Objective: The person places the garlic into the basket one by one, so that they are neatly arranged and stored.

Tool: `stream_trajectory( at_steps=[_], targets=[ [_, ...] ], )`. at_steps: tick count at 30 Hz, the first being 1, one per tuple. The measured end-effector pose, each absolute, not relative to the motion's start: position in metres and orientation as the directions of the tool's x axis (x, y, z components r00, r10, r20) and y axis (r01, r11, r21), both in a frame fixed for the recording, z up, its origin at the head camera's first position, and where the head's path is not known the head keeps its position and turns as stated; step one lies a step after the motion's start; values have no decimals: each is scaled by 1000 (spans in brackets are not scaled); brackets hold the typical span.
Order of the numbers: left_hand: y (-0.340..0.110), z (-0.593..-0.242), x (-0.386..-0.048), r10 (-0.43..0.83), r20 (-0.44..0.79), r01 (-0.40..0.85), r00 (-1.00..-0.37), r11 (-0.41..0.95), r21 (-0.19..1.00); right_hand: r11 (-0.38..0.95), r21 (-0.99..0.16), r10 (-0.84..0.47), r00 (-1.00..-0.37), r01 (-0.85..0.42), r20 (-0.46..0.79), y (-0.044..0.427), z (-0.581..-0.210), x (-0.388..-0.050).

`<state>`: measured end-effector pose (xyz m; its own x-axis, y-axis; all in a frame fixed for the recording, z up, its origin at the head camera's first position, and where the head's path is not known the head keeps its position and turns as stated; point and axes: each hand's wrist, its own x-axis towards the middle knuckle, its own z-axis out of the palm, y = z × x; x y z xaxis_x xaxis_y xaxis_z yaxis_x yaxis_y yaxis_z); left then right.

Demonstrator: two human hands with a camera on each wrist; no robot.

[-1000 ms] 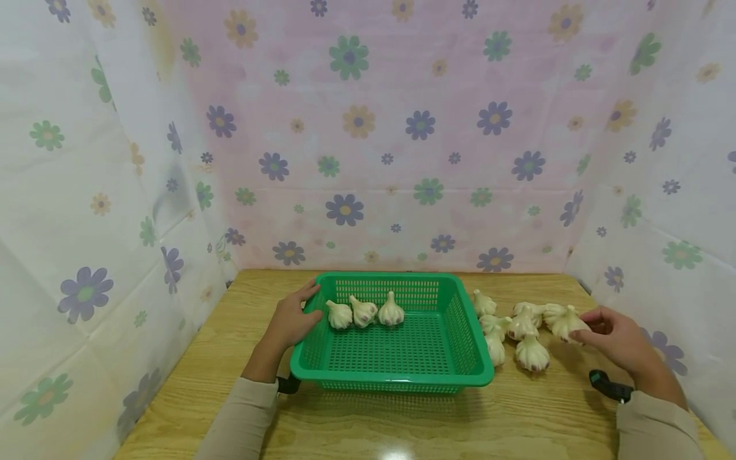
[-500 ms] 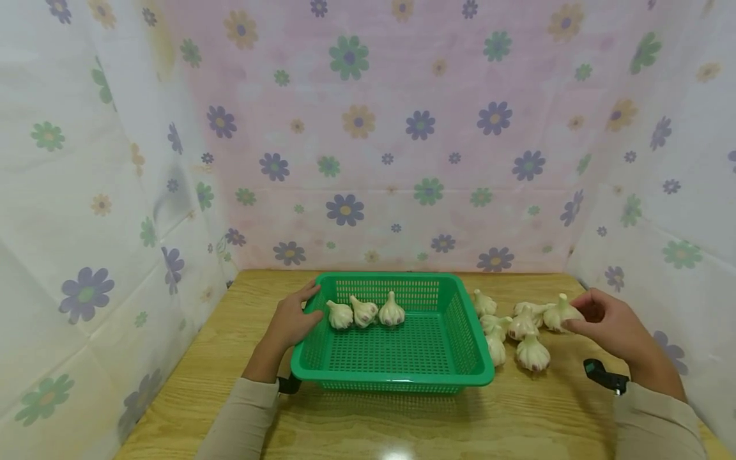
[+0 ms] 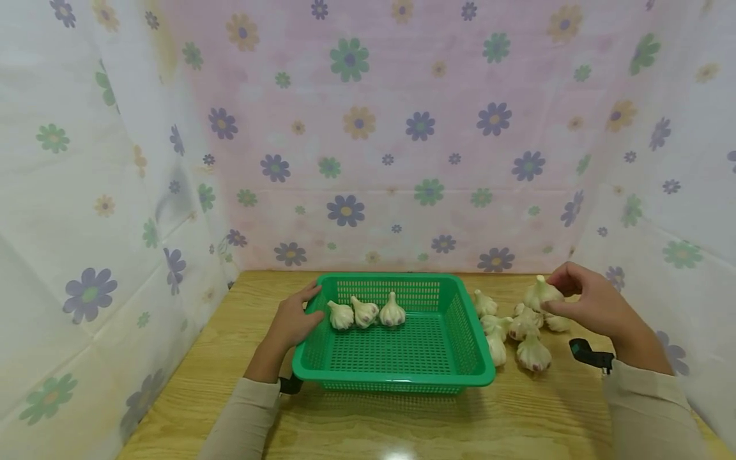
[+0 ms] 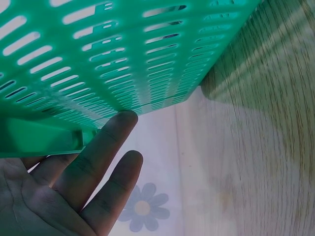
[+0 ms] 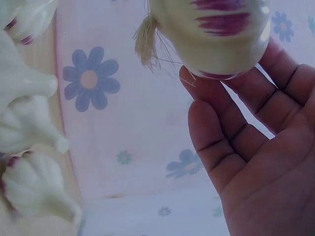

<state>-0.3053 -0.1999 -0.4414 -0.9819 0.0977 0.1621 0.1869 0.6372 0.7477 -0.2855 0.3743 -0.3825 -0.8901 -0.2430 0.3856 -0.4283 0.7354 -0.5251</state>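
A green slotted basket (image 3: pixel 397 378) stands on the table with three garlic bulbs in it, one of them a bulb (image 3: pixel 392 311) on the right of the row. My left hand (image 3: pixel 291 321) rests on the basket's left rim, thumb inside; in the left wrist view fingers (image 4: pixel 98 157) lie against its outer wall. With my right hand (image 3: pixel 595 305) I grip a garlic bulb (image 3: pixel 542 294) above the pile, right of the basket. The right wrist view shows that bulb (image 5: pixel 216 39) held at the fingers, its root tuft hanging free.
Several garlic bulbs lie on the wooden table (image 3: pixel 425 425) close to the basket's right wall, the nearest being a bulb (image 3: pixel 533 353). Flowered cloth (image 3: pixel 368 160) walls in the back and both sides.
My right hand has moved left and up, carrying the garlic bulb from the pile's right end to above it. The left hand and the basket have stayed in place.
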Motion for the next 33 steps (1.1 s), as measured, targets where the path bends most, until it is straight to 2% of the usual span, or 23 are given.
stream_trajectory(
  at_steps=[8,19,26,33],
  targets=[
    [-200,-443,-307,100,170,194,-980,648,736,759,-465,-289,-876,-455,387,360,-357,-295],
    [-201,-442,-306,102,172,197,-980,640,743,758,-368,-377,-822,-539,426,339,-345,-310],
    [-200,-443,-307,101,175,199,-979,636,745,754,-407,-385,-849,-515,361,325,-334,-318],
    [-200,-444,-307,97,182,201,-979,641,741,739,-419,-409,-846,-527,343,307,-327,-325]
  ],
)
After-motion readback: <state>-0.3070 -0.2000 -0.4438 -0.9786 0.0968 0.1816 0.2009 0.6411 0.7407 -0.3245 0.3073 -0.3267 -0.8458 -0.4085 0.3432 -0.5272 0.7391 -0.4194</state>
